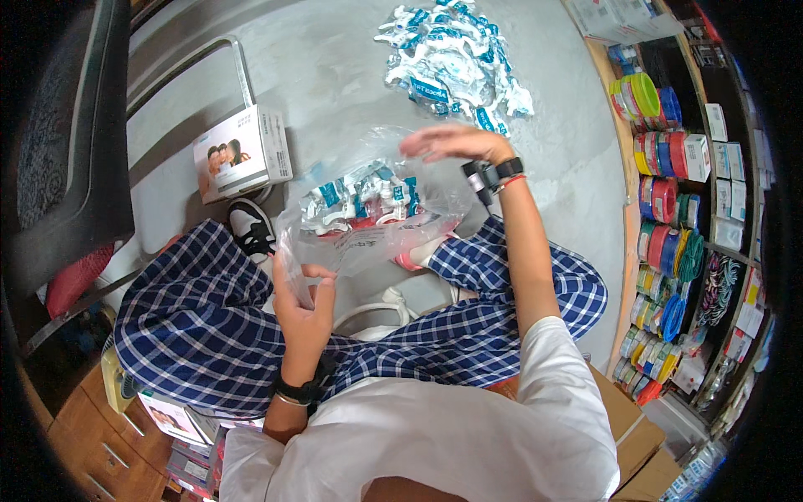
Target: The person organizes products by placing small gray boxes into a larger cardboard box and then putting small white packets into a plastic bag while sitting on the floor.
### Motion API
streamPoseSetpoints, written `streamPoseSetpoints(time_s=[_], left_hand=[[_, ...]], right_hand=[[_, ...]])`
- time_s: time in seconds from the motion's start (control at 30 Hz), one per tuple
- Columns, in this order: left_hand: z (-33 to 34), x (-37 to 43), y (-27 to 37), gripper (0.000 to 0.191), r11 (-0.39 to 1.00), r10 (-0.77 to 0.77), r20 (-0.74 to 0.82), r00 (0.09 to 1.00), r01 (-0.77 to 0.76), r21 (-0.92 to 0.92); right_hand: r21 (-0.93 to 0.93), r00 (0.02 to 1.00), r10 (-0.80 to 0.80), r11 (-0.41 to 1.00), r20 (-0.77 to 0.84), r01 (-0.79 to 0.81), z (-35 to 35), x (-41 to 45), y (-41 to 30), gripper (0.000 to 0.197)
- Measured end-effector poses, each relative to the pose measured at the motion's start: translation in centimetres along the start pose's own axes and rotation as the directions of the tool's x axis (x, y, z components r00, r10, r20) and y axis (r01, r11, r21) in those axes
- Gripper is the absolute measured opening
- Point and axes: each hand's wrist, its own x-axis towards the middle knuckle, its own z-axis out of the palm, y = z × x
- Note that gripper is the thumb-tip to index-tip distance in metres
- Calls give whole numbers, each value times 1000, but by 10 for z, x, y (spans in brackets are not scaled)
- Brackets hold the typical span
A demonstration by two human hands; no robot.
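Note:
A clear plastic bag [389, 241] with dark printing gapes between my knees. Inside it lie several white fittings in clear wrappers with teal labels [357, 196], with something red beneath them. My left hand [307, 295] grips the bag's near left edge between thumb and fingers. Stretched out over the far right rim of the bag is my right hand [461, 143], its fingers extended and nothing visible in them. Beyond it, a loose heap of the same kind of wrapped white fittings [455, 59] is spread on the grey floor [313, 56].
A white printed box [235, 157] stands at the left beside a metal frame [241, 69] and a shoe [251, 226]. Shelving at the right holds several wire coils [665, 201]. Cardboard boxes [633, 433] are behind me at right, wooden drawers [106, 439] at lower left.

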Motion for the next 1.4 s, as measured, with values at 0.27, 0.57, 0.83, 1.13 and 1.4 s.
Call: streamPoseSetpoints(time_s=[0.27,0.57,0.83,1.13,1.4], left_hand=[[16,9,10,68,997,41,31,999,-43,56],[14,12,13,61,987,-157,10,987,157,41],[6,14,-2,61,990,46,-25,999,-42,133],[0,9,-4,63,991,5,-50,999,1,134],[2,6,-3,69,998,57,-10,998,-57,33]], right_hand=[[518,30,520,841,-853,157,-107,-27,149,38],[508,-1,629,629,-777,588,-106,-9,216,38],[742,360,665,471,-654,477,-108,-8,198,27],[264,-89,362,807,-928,528,-103,13,187,16],[632,635,-36,63,-772,772,-49,-4,52,23]])
